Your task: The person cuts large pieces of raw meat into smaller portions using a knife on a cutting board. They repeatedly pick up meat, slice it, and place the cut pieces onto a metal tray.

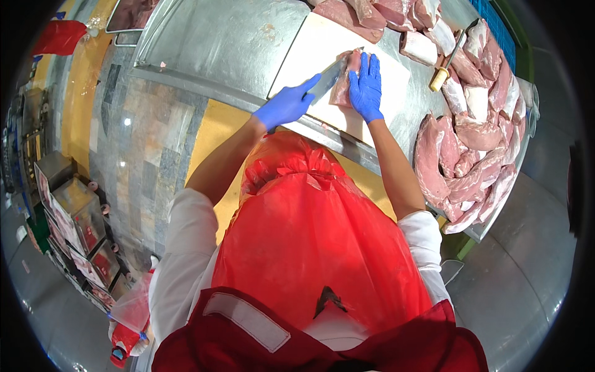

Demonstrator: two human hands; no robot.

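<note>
On a white cutting board (304, 59) lies a piece of raw pink meat (341, 93), set lengthwise away from me. My left hand (286, 106), in a blue glove, is closed round the handle of a knife (328, 82); the handle is mostly hidden by the fingers. The broad blade points away from me and runs along the left side of the meat. My right hand (367, 90), also blue-gloved, lies flat on the right side of the meat with its fingers stretched out. Part of the meat is hidden under it.
Large pieces of raw meat (477, 133) are heaped along the right of the metal table (211, 43), with more at the far edge. A sharpening steel (440, 79) with a pale handle rests against them. A tray (127, 18) stands far left; another person (127, 335) is at lower left.
</note>
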